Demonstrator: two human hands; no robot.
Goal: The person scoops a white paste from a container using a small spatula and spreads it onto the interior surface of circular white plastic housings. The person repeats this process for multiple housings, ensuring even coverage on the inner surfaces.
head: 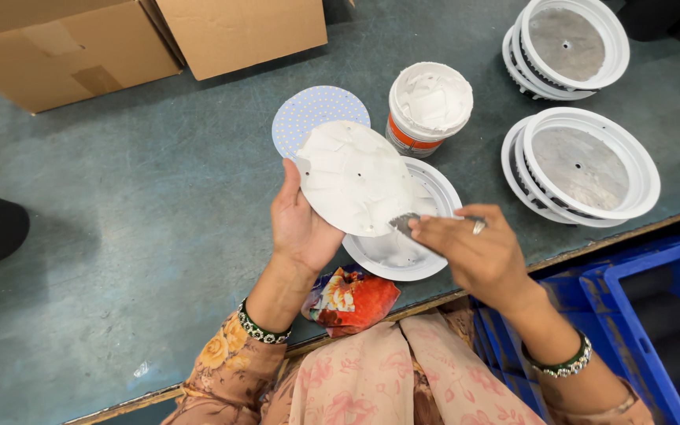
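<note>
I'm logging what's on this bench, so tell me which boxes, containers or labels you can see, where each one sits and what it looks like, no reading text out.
Cardboard box: far left corner of the table, brown, taped flaps.
Second cardboard box: beside it at the top edge, plain brown.
Tub: past the disc in the left hand, round, white, filled with white paste, with an orange label band.
Blue crate: below the table's right edge, moulded plastic.
No signs or screens.

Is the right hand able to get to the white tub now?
Probably yes: the right hand holds only a small tool, and the tub stands uncovered just beyond the disc in the left hand.
</note>
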